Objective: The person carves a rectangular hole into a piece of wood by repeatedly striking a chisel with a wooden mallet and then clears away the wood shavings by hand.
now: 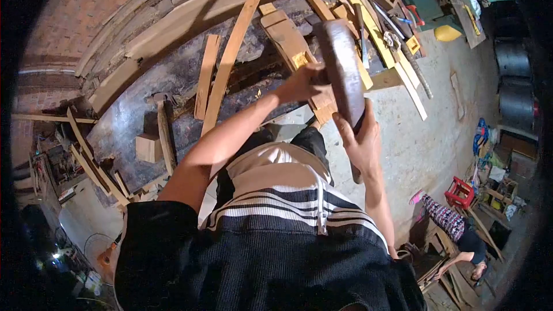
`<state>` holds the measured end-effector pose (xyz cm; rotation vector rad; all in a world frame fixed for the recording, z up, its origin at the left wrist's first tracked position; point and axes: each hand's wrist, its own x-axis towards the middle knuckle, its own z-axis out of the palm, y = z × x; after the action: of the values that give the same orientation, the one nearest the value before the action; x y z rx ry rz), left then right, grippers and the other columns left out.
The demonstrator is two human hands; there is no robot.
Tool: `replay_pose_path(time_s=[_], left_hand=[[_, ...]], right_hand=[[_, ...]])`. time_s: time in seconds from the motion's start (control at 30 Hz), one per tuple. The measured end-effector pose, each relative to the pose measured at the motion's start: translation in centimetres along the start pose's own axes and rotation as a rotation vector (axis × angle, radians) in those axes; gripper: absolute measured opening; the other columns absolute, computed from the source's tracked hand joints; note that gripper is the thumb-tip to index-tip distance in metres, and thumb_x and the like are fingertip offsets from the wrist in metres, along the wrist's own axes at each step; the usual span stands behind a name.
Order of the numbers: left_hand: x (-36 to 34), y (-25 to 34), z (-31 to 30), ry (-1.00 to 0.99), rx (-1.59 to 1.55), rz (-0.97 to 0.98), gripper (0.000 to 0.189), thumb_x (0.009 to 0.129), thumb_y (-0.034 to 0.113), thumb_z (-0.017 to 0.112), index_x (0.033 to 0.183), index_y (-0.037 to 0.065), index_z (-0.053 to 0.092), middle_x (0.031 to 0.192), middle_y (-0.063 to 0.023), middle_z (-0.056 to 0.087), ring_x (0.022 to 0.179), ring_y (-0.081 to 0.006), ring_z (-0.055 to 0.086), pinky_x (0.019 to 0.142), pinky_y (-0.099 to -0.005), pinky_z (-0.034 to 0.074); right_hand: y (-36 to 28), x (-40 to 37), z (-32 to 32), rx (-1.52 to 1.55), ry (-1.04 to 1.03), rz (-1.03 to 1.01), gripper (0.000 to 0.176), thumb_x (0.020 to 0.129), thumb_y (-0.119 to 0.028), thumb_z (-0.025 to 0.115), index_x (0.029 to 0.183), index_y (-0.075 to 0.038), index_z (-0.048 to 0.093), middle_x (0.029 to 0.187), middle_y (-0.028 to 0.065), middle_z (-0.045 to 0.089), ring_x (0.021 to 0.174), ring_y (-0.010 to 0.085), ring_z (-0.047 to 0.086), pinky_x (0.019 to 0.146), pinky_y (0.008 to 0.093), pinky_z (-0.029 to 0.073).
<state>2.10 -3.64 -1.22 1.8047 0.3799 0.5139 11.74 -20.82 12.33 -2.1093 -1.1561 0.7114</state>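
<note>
A long, dark wooden hand plane [345,72] is raised above the workbench, tilted, its worn face shiny in the light. My left hand [302,83] is closed on its left side, around what looks like a dark handle, and some fingers are hidden. Lower down, my right hand [362,132] grips the body, thumb on the near side and fingers behind. Beneath the plane, a light wooden board [288,34] lies on the bench, with yellowish shavings [299,59] on it.
Long strips of wood [236,46] and a small wood block [148,147] lie on the dark bench [190,72]. Tools and offcuts crowd its right end. A yellow object [447,33] lies on the concrete floor [403,144]. Another person [461,236] is at lower right, near a red stool [459,193].
</note>
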Motion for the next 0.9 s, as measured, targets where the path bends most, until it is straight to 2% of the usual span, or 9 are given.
replay_pose_path(time_s=[0.07,0.23,0.57,0.67,0.73,0.77,0.8,0.87,0.9], left_hand=[[0.6,0.0,-0.8,0.053,-0.348,-0.122,0.016,0.083,0.015,0.079,0.087,0.008,0.064,0.082,0.0026,0.066,0.077,-0.0082,0.059,0.073,-0.0278,0.05],[1.6,-0.9,-2.5,0.157,-0.583,-0.111,0.02,0.082,0.017,0.081,0.083,0.008,0.063,0.082,0.0008,0.064,0.077,-0.0057,0.058,0.07,-0.0239,0.048],[1.5,-2.3,-0.9,0.115,-0.464,-0.094,0.018,0.081,0.006,0.077,0.075,0.01,0.061,0.079,-0.0002,0.064,0.076,-0.0086,0.059,0.069,-0.0275,0.048],[0.9,-1.2,-0.8,0.088,-0.368,-0.034,0.02,0.082,0.02,0.079,0.081,0.009,0.062,0.076,0.0063,0.061,0.073,-0.006,0.055,0.069,-0.0272,0.048],[0.1,1.6,-0.6,0.023,-0.275,-0.228,0.022,0.083,0.022,0.078,0.083,0.007,0.062,0.075,0.0055,0.061,0.072,-0.0064,0.055,0.068,-0.0276,0.048],[0.1,-0.2,0.7,0.054,-0.263,-0.08,0.02,0.083,0.019,0.077,0.085,0.005,0.063,0.075,0.0045,0.061,0.072,-0.0064,0.055,0.069,-0.0272,0.048],[0.4,0.1,0.9,0.09,0.019,0.136,0.014,0.083,0.013,0.074,0.087,0.005,0.063,0.076,0.0028,0.063,0.071,-0.007,0.057,0.068,-0.0278,0.048],[-1.0,1.0,1.7,0.087,-0.408,0.234,0.01,0.082,0.008,0.071,0.088,0.004,0.064,0.077,-0.0022,0.065,0.073,-0.0088,0.06,0.067,-0.0293,0.049],[-0.9,-2.1,2.9,0.019,-0.041,0.06,0.012,0.079,0.001,0.068,0.089,0.004,0.065,0.078,-0.0054,0.067,0.074,-0.0105,0.062,0.068,-0.031,0.049]], right_hand=[[1.0,-0.4,0.6,0.19,0.102,0.039,0.044,0.086,-0.026,0.072,0.111,0.003,0.05,0.076,0.0224,0.068,0.066,0.028,0.069,0.061,0.039,0.05],[2.3,-0.9,0.2,0.134,0.067,0.211,0.044,0.087,-0.031,0.073,0.107,0.002,0.052,0.072,0.0191,0.066,0.063,0.0254,0.064,0.06,0.0375,0.048],[2.1,-1.3,0.4,0.146,0.055,0.164,0.04,0.086,-0.027,0.072,0.107,0.001,0.051,0.071,0.0187,0.065,0.063,0.0257,0.065,0.06,0.0363,0.049],[0.5,-1.1,-0.2,0.164,0.05,0.195,0.042,0.085,-0.027,0.072,0.108,0.0,0.05,0.071,0.0197,0.065,0.064,0.0282,0.067,0.06,0.037,0.05],[-0.1,-1.5,-0.5,0.195,0.184,-0.139,0.043,0.084,-0.027,0.073,0.109,0.0,0.049,0.069,0.0197,0.064,0.064,0.0304,0.068,0.059,0.0379,0.05],[-0.4,-1.3,-0.4,0.148,0.242,-0.275,0.046,0.083,-0.027,0.073,0.112,-0.001,0.049,0.067,0.0207,0.064,0.063,0.0353,0.069,0.06,0.0406,0.052],[-0.4,-1.2,-0.3,0.15,0.243,-0.278,0.046,0.083,-0.027,0.073,0.112,-0.001,0.049,0.067,0.0207,0.064,0.063,0.0353,0.069,0.06,0.0406,0.052],[-0.3,-1.0,-0.2,-0.055,0.043,-0.1,0.046,0.082,-0.026,0.072,0.113,-0.001,0.049,0.066,0.0228,0.063,0.063,0.0419,0.067,0.06,0.0432,0.052],[-0.1,-1.1,-0.2,-0.06,0.044,-0.105,0.046,0.082,-0.026,0.072,0.113,-0.001,0.049,0.066,0.0228,0.063,0.063,0.0419,0.067,0.06,0.0432,0.052]])
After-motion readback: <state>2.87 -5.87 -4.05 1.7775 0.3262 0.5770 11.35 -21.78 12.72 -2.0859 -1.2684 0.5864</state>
